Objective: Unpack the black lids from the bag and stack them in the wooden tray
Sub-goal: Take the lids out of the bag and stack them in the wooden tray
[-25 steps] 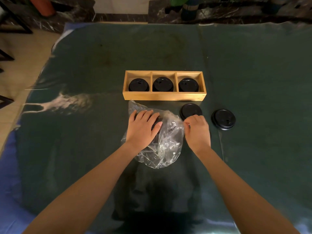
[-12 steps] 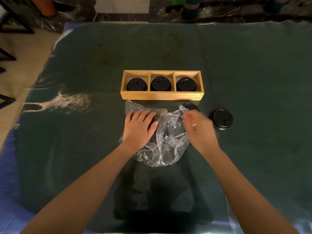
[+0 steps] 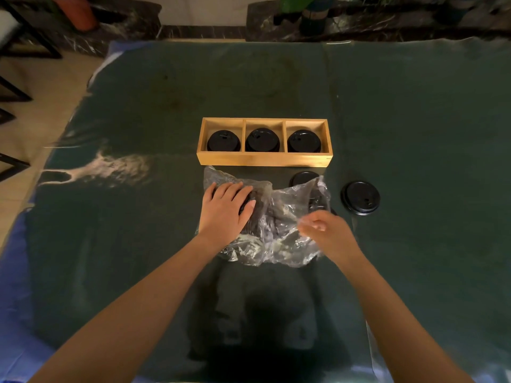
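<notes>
Unpacking partway done: lids in the tray, more in the bag.

Each compartment of the wooden tray (image 3: 264, 158) at 12 o'clock holds black lids (image 3: 262, 140); two loose lids (image 3: 360, 198) lie at 2 o'clock. Left hand (image 3: 225, 210) lies flat, pressing the bag (image 3: 276, 230); right hand (image 3: 329, 234) is blurred, grip unclear.

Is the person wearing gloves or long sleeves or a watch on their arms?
No. Both arms are bare all the way to the bottom edge of the picture, with no sleeves showing. The left hand and right hand have no gloves, and no watch, bracelet or rings can be seen. The right hand looks a bit blurry.
</notes>
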{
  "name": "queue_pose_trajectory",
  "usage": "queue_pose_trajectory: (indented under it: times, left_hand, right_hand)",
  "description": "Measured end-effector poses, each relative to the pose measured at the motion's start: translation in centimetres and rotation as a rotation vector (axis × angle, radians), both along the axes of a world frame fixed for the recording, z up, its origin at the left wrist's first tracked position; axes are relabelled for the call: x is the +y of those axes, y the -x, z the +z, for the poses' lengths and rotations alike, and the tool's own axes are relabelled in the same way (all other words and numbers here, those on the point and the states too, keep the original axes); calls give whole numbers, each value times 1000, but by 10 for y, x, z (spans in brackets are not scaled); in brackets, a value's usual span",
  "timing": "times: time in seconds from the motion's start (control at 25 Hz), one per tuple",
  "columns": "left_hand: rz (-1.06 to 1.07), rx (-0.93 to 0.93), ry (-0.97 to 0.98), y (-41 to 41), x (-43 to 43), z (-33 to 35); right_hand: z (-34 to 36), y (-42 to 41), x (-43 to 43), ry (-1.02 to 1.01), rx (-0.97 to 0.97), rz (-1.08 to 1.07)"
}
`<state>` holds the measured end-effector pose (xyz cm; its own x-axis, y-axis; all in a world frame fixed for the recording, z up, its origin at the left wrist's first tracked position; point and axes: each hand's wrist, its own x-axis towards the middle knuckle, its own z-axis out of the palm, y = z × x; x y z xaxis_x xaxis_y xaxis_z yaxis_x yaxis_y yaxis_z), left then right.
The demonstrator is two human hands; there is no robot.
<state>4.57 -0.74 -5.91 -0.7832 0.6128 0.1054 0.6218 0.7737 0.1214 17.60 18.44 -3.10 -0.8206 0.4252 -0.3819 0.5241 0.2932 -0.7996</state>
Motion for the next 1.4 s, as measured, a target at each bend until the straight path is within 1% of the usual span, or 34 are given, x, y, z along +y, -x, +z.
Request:
queue_pose_trajectory:
  times: [0.12,0.2,0.28,0.36,0.4,0.44,0.48,0.56,0.64,0.72,0.76,0.88,1.0,1.08,1.28,1.4]
  left_hand:
    - [6,-3,-5,-1,0,-1]
    - [8,-3,-8,-1,0,0]
    - [9,-9,-5,-1,0,0]
    - [6,-7,4,-1,-1,0]
    - [5,-3,5,-1,-1,-1]
    - [5,1,3,-1,-1,-1]
    - [7,6,-2,-1,0,0]
    - [11,10,-6,0,1,0]
    - [10,8,-5,1,2,-1]
    - [8,5,-6,2,1,-2]
    - [7,2,-6,2,2,-1]
    - [1,1,-1,3,0,-1]
    - [0,1,-7,3,0,-2]
    - [0,0,-8,3,1,-1]
    - [2,-3,-28,0,1,0]
    - [2,-4,-39,-1,-1,1]
  right_hand:
    - [19,-36,16,45,174,-179]
    - [28,-58,22,114,258,-193]
    - [27,-71,29,230,269,-128]
    - [23,-71,39,401,235,-151]
    - [19,-66,45,448,196,-173]
    - [15,-57,51,420,157,-138]
    - [10,-45,54,269,109,4]
    - [-1,-17,49,-72,24,384]
    - [-11,8,35,-284,38,640]
    - [-26,24,26,-339,66,772]
    - [-34,30,24,-331,67,795]
    - [-49,41,9,-277,128,763]
    - [-53,48,-15,-294,203,675]
    - [-55,49,-30,-284,207,599]
    - [-56,54,-61,-134,272,384]
    - [-55,54,-64,2,286,288]
